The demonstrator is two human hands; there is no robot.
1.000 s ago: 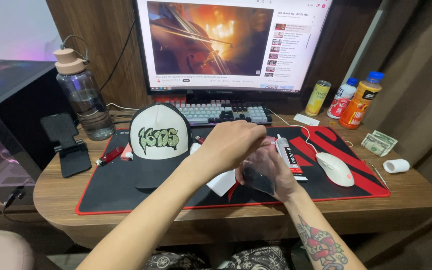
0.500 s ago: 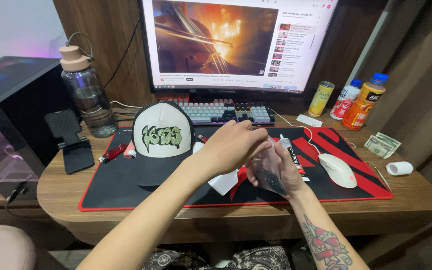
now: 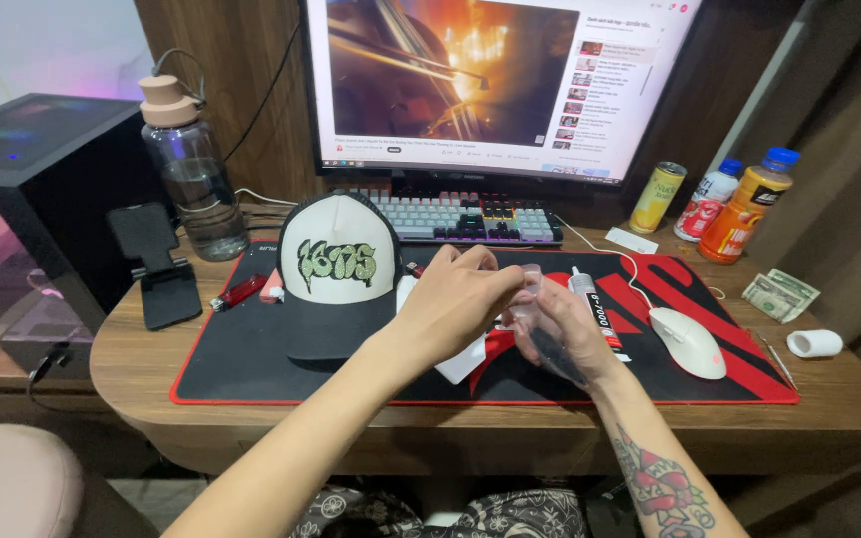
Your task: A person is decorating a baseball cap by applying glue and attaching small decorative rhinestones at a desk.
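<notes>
My right hand, on a tattooed forearm, holds a small clear plastic piece above the red and black desk mat. My left hand reaches in from the left and pinches the top edge of the same piece with its fingertips. What the piece is cannot be made out. A white flat item lies on the mat just under my hands. A glue tube with a clear nozzle lies right beside my right hand.
A black and white cap sits left of my hands, with a white mouse to the right. Behind are a keyboard, a lit monitor, a water bottle, a phone stand, a can and two bottles, and banknotes.
My hands stay together on the clear piece and have shifted a little away from me, toward the keyboard. The fingers of my left hand have closed in on its top edge.
</notes>
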